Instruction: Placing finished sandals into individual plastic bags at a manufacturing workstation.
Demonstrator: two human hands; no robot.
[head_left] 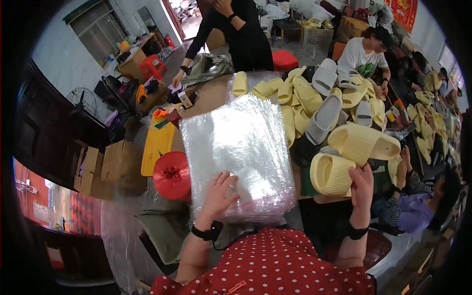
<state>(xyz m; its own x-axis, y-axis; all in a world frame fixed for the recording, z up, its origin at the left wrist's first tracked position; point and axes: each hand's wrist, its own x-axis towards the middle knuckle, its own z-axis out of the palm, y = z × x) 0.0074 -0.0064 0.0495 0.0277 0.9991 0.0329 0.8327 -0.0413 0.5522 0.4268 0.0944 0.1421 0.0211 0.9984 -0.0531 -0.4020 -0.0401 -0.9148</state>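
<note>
My right hand [362, 189] grips a pair of pale yellow slide slippers [351, 156], held up at the right of the table. My left hand [219, 194] rests with fingers spread on the near edge of a thick stack of clear plastic bags [236, 147] lying in front of me. Behind the stack a heap of yellow slippers [305, 96] and grey slippers [324, 118] covers the table.
A red spool of twine [172, 175] and a yellow board [157, 145] lie left of the bags. Cardboard boxes [105, 164] stand on the floor at left. A person in black [241, 34] leans over the far end; other people sit along the right side.
</note>
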